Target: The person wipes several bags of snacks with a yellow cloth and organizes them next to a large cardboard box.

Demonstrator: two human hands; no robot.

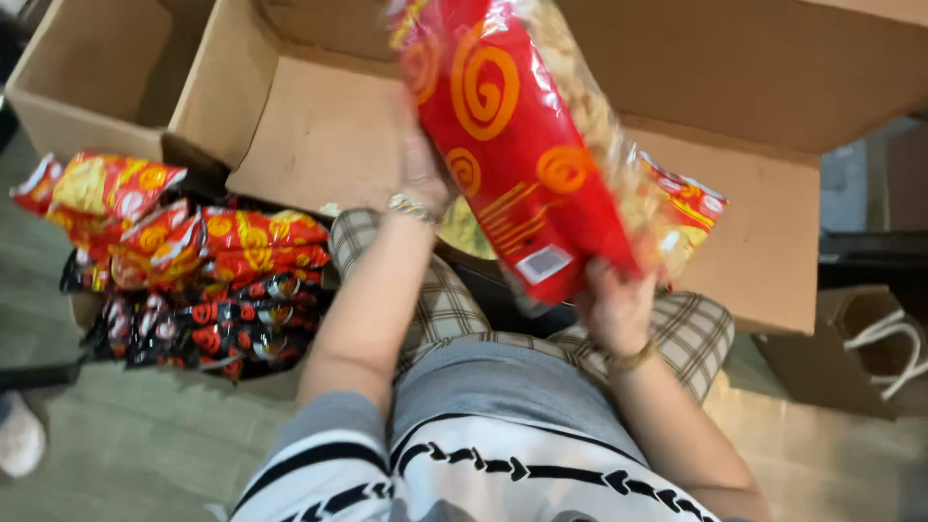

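I hold a large red snack bag with orange spiral marks and a clear side showing pale pieces, tilted up in front of me. My right hand grips its lower end. My left hand is behind its left edge, partly hidden, with a bracelet at the wrist. Another bag of the same kind lies just behind it, over my right knee. Beneath the bags are my knees in checked trousers.
An open cardboard box with raised flaps stands right in front, a second box at far left. A pile of red and dark snack packets lies on the floor at left. A brown paper bag with white handles sits at right.
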